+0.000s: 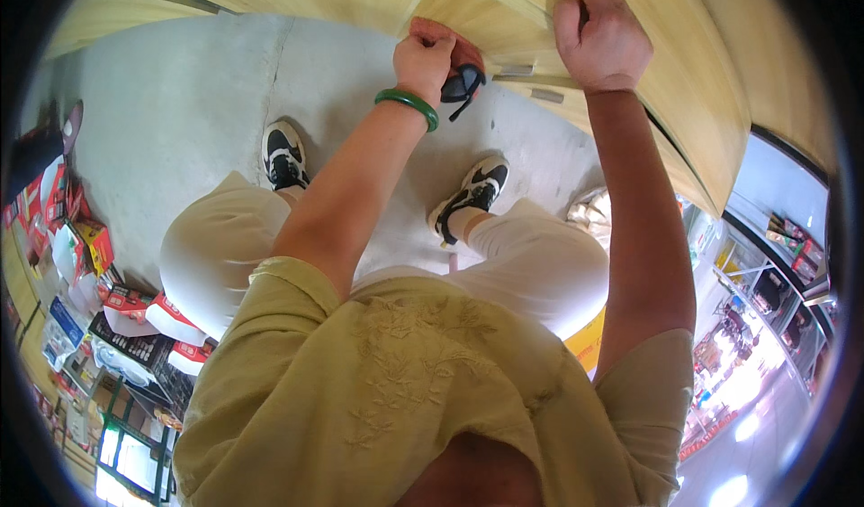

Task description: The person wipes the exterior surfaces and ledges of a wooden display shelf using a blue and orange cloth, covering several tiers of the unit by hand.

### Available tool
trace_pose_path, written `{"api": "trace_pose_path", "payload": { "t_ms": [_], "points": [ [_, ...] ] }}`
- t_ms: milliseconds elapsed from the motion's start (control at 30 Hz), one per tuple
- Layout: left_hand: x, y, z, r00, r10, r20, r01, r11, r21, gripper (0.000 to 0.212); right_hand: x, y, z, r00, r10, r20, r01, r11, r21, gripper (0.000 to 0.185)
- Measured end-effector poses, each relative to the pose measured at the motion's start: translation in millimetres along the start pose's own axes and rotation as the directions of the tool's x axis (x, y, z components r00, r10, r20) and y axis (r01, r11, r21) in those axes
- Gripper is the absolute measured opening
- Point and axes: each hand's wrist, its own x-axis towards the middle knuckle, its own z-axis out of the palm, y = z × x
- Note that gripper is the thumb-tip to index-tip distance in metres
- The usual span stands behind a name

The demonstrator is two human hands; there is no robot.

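My left hand, with a green bangle at its wrist, pinches a reddish-brown cloth piece. Dark grey trim and a black strap hang from the cloth's lower end; its exact kind is unclear. The cloth lies against the front of a light wood-grain cabinet, just above two small metal-coloured handles. Higher and to the right, my right hand is curled into a fist against the wood. Nothing shows in it, though the inside of the fist is hidden.
Grey concrete floor lies under my black-and-white shoes. Red and white packages are piled at the left. A pale crumpled bag sits by my right knee, and a yellow box is beside my thigh. Metal shelving stands at far right.
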Motion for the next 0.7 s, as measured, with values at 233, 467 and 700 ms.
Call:
{"api": "trace_pose_path", "payload": {
  "t_ms": [233,467,700],
  "points": [
    [-12,12,10,0.994,0.099,0.044,-0.088,0.976,-0.197,0.018,5,-3,-5,1.0,0.029,-0.002,-0.029,0.999,0.027,0.016],
    [-9,4,12,0.965,0.262,0.004,-0.262,0.965,0.032,0.024,6,3,2,0.999,-0.031,-0.026,0.032,0.999,0.04,0.018],
    [-31,31,1,0.836,0.545,-0.061,-0.532,0.833,0.152,0.025,1,-3,-3,1.0,-0.002,0.004,0.002,0.998,0.071,0.017]
  ]
}}
